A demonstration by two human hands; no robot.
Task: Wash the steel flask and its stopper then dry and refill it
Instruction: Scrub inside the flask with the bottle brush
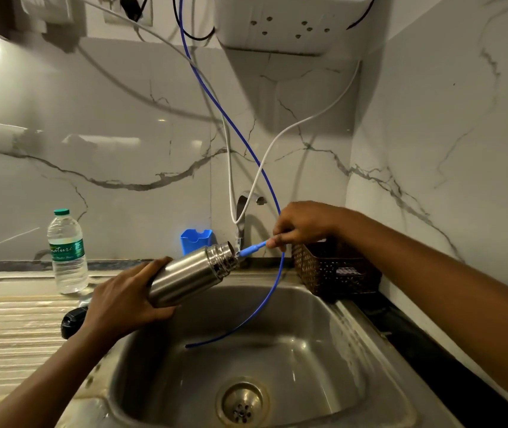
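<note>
Tilting with its open threaded mouth up and to the right, the cylindrical brushed-steel flask (191, 274) is held above the back left part of the stainless-steel sink basin (354, 350), just below the chrome tap (242, 217). Its lower half is gripped by the left hand (126, 299), whose fingers and thumb are curled round the body. A short light-blue plastic nozzle (251, 249) is pinched between the thumb and fingertips of the right hand (303, 225), and its tip is placed right at the flask's mouth. A thin dark-blue hose (231, 125) is seen coming down the marble wall, passing behind the right hand and ending loose inside the basin; whether it is joined to the nozzle cannot be told. The round black stopper (72, 322) is laid on the ribbed drainboard, partly hidden by the left wrist. A clear plastic water bottle with a green cap (67, 251) is stood behind it, and a brown woven basket (336, 270) is placed at the right of the tap.
</note>
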